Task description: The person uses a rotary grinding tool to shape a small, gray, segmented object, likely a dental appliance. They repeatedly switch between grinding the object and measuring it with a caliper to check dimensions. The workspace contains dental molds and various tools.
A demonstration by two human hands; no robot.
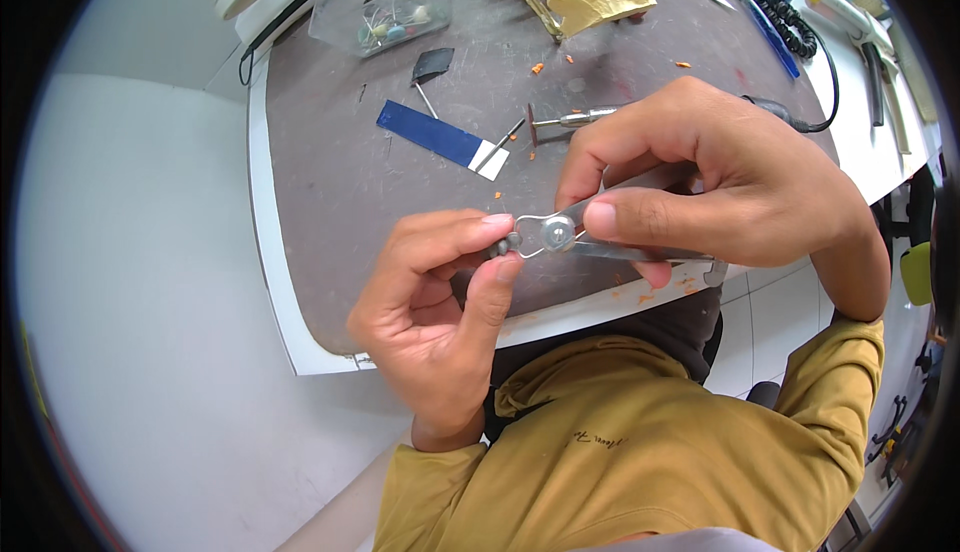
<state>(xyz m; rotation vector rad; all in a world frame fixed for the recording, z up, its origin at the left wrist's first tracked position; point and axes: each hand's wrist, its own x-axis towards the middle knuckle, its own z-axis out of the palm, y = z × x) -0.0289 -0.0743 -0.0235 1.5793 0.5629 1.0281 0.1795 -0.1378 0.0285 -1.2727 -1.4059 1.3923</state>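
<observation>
My left hand (pixel 440 307) pinches a small lumpy dark-grey metal piece (pixel 505 246) between thumb and forefinger; it resembles a dental crown, but much of it is hidden by the fingertips. In my right hand (pixel 730 187) is a silver caliper (pixel 557 234) with a round pivot and thin, curved jaws. The jaws bow out toward the left hand, and their tips meet at the metal piece. My right thumb presses near the pivot, and the caliper's flat handle runs back under the palm. Both hands are above the near edge of the table.
A rotary handpiece (pixel 590 117) with a thin disc lies beyond my right hand. Near it are a blue-and-white strip (pixel 425 132) and a dark square-headed tool (pixel 433 64). Farther back stand a clear box (pixel 345 17) of small bits and a yellowish dental model (pixel 600 0). Orange crumbs dot the grey mat (pixel 330 182).
</observation>
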